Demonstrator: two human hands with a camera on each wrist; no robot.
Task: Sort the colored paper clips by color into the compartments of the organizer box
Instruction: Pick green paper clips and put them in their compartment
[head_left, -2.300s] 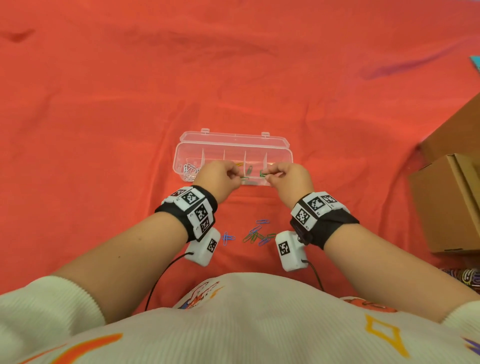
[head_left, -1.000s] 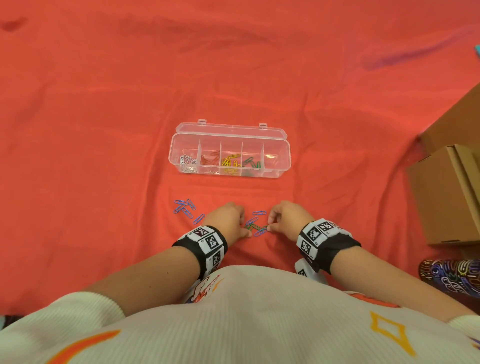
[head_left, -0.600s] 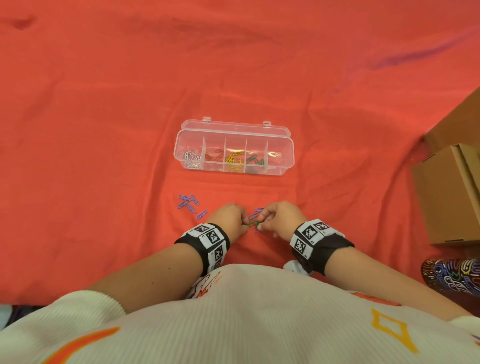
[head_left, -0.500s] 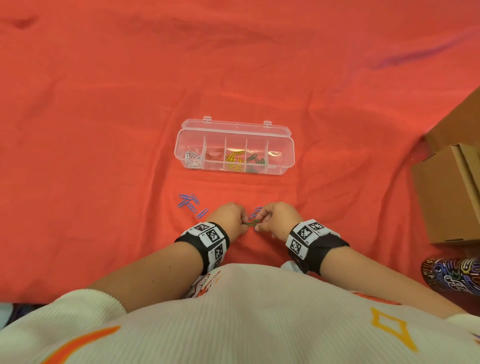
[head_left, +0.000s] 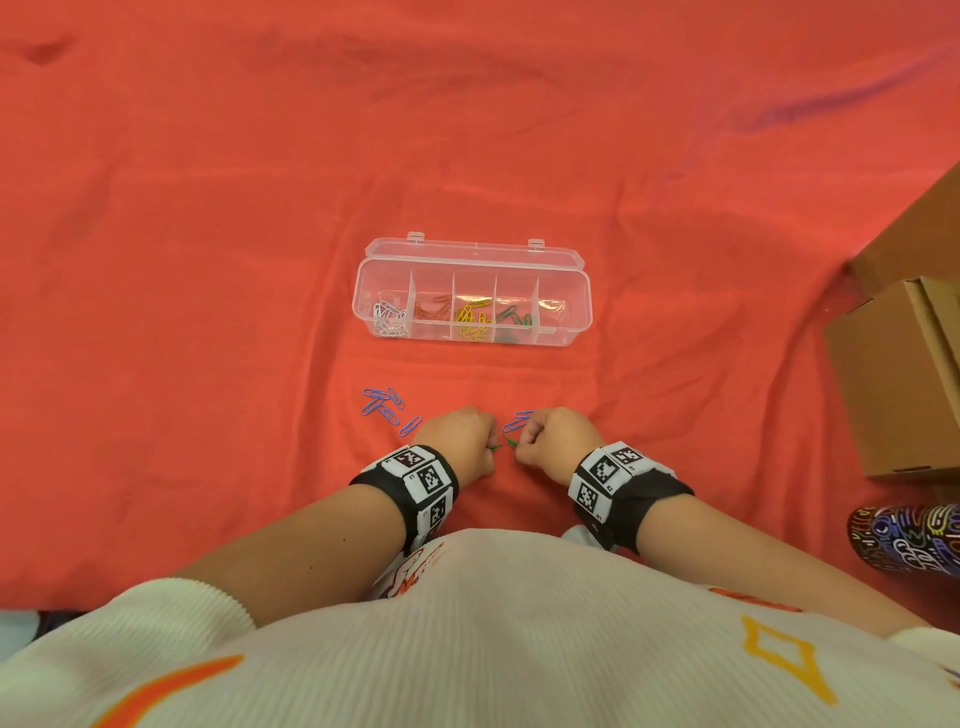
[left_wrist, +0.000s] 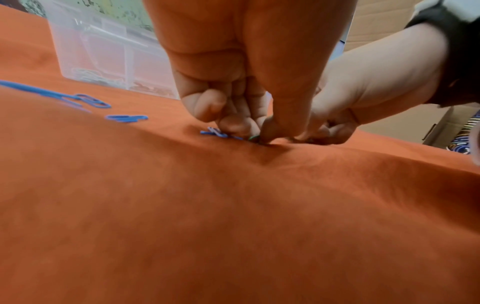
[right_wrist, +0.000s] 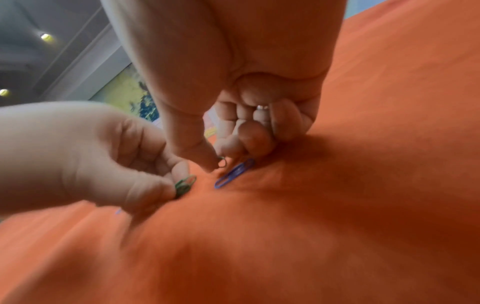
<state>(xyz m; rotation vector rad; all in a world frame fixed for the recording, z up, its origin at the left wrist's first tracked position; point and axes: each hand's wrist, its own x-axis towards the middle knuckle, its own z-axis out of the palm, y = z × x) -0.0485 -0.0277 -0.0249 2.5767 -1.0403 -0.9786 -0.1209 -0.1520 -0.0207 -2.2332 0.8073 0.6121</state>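
The clear organizer box (head_left: 582, 312) lies open on the red cloth, holding white, red, yellow and green clips in separate compartments; its rightmost compartment looks empty. Both hands are down on the cloth just in front of it. My left hand (head_left: 485, 446) pinches a green paper clip (right_wrist: 185, 185) between thumb and forefinger. My right hand (head_left: 519, 441) pinches another green clip (right_wrist: 222, 162) at its fingertips. Blue clips (head_left: 517, 420) lie beside the right hand's fingers, one of them a blue clip (right_wrist: 233, 173) under the knuckles. Several more blue clips (head_left: 384, 405) lie left of the left hand.
Cardboard boxes (head_left: 904, 374) stand at the right edge. A dark patterned cylinder (head_left: 904, 538) lies at the lower right. The red cloth (head_left: 208, 260) covers the whole surface, with folds.
Both hands came back from the box to the loose clips near me. In the last half second they closed on green clips and drew slightly apart.
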